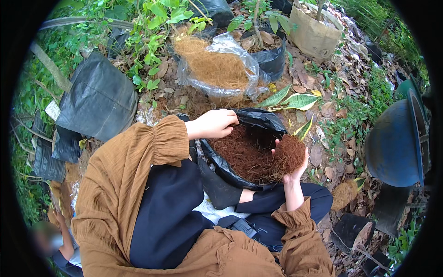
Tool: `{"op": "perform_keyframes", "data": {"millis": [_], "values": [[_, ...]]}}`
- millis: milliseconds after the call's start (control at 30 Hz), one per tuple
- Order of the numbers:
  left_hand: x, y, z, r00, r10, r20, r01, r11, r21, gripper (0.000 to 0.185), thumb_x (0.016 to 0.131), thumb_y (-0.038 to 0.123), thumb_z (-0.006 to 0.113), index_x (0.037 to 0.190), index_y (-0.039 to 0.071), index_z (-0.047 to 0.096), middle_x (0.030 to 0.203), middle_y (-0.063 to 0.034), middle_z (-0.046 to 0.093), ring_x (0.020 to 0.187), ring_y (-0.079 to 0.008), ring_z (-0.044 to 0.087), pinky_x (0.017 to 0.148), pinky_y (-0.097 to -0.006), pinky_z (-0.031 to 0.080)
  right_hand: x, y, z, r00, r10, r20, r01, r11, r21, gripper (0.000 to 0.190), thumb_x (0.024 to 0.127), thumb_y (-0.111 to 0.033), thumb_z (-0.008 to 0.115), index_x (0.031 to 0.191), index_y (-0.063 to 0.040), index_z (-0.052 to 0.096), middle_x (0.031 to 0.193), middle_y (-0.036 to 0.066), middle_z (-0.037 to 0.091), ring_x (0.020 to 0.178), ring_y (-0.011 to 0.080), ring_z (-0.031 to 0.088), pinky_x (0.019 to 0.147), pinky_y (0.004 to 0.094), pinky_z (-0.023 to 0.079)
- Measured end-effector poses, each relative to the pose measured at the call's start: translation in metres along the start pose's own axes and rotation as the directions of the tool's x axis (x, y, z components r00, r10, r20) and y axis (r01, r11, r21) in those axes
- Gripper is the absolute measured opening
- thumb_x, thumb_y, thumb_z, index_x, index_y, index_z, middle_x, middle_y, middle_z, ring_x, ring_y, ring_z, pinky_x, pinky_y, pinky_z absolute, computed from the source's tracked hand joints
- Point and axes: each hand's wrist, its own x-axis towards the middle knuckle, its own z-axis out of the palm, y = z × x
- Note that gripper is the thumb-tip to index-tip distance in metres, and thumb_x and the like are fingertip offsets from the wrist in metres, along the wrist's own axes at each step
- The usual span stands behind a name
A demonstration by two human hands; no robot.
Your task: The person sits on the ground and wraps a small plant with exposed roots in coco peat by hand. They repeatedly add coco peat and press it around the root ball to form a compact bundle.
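My right hand (pixel 300 169) cups a rounded clump of reddish-brown coir (pixel 290 154) from below, at the right rim of a black plastic bag (pixel 221 166). A yellow-edged snake plant leaf (pixel 304 128) shows at the clump's upper edge; whether it is set in the clump is hard to see. Loose brown coir (pixel 242 152) fills much of the bag, which stands before my crossed legs. Over the bag's left part hangs my left hand (pixel 215 124), fingers bent; anything between its fingertips is hidden.
Beyond the bag lie cut snake plant leaves (pixel 294 102) and clear plastic holding pale coir fibre (pixel 221 69). A fibre-wrapped ball with a leaf (pixel 345 194) lies right, near a blue helmet-like bowl (pixel 392 143). Black grow bags (pixel 98 97) stand left; another person (pixel 64 239) sits lower left.
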Motion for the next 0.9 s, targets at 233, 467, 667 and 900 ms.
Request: {"op": "perform_keyframes", "data": {"millis": [233,467,667,900], "values": [[0.025,0.017,0.074,0.944,0.296,0.143,-0.326,0.899,0.293,0.050,0.073,0.019,0.068,0.120,0.002,0.059,0.118,-0.0119,0.059,0.114,-0.0262,0.055,0.095,-0.0356,0.046,0.006,0.018,-0.004,0.996,0.061,0.063,-0.065,0.996,0.064,0.074,0.094,-0.061,0.036,0.135,0.001,0.046,0.129,0.019,0.055,0.120,0.0364,0.053,0.095,0.0547,0.048],[0.002,0.022,0.123,0.974,0.189,0.128,-0.228,0.842,0.489,0.061,0.072,0.028,0.072,0.127,0.006,0.056,0.134,-0.0134,0.049,0.117,-0.0294,0.050,0.097,-0.0370,0.044,0.005,0.028,-0.007,0.993,0.118,0.025,-0.119,0.992,0.039,0.074,0.094,-0.061,0.037,0.135,-0.001,0.046,0.130,0.018,0.054,0.122,0.0361,0.052,0.096,0.0546,0.047],[0.004,0.018,0.133,0.954,0.133,0.268,-0.228,0.903,0.365,0.042,0.075,0.020,0.067,0.114,0.007,0.062,0.118,-0.0111,0.054,0.102,-0.0267,0.054,0.083,-0.0365,0.050,0.009,0.028,-0.011,0.989,0.123,0.081,-0.129,0.989,0.071,0.072,0.094,-0.060,0.037,0.134,-0.001,0.047,0.130,0.019,0.054,0.122,0.0376,0.052,0.097,0.0556,0.046],[0.000,0.017,0.115,0.955,0.036,0.295,-0.107,0.968,0.227,0.026,0.076,0.012,0.063,0.101,0.007,0.064,0.097,-0.0110,0.057,0.091,-0.0303,0.060,0.078,-0.0418,0.053,0.011,0.034,-0.010,0.991,0.121,0.056,-0.123,0.992,0.038,0.072,0.095,-0.059,0.037,0.133,0.001,0.047,0.128,0.020,0.056,0.119,0.0370,0.054,0.096,0.0557,0.047]]}}
